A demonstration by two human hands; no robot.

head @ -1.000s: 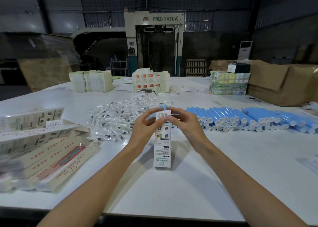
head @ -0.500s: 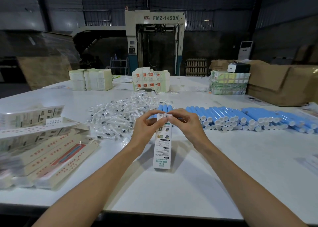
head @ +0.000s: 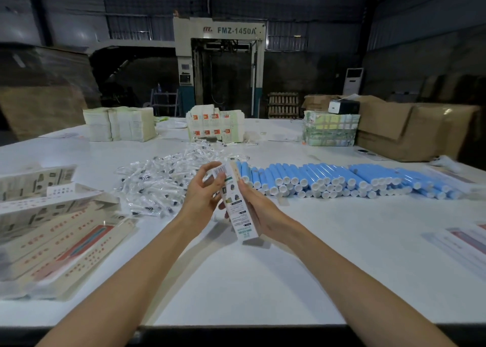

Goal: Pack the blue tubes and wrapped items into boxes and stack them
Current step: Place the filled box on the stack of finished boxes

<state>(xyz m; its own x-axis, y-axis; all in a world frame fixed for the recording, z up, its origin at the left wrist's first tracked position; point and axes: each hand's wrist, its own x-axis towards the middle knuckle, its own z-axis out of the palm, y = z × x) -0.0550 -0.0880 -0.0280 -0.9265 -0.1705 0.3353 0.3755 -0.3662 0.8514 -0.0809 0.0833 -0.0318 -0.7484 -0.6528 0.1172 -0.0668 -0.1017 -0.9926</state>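
Note:
A long white printed box [head: 234, 204] is held tilted above the white table [head: 236, 281] between both hands. My left hand [head: 201, 193] grips its left side near the closed top end, fingers curled round the top. My right hand [head: 259, 210] cups its right side, fingers along the edge. Blue tubes with white caps [head: 331, 179] lie in a long row at centre right. A heap of clear wrapped items [head: 160, 181] lies just left of the box.
Flat and packed boxes [head: 60, 228] pile up at the left edge. Stacks of cartons [head: 119, 123] and printed boxes [head: 214, 126] stand at the back, with brown cardboard boxes [head: 410, 128] at back right. More flat boxes [head: 462, 239] lie at the right.
The box has been lifted off the table and tilted, its top leaning left. My right hand slid from the top flap down to the box's right side.

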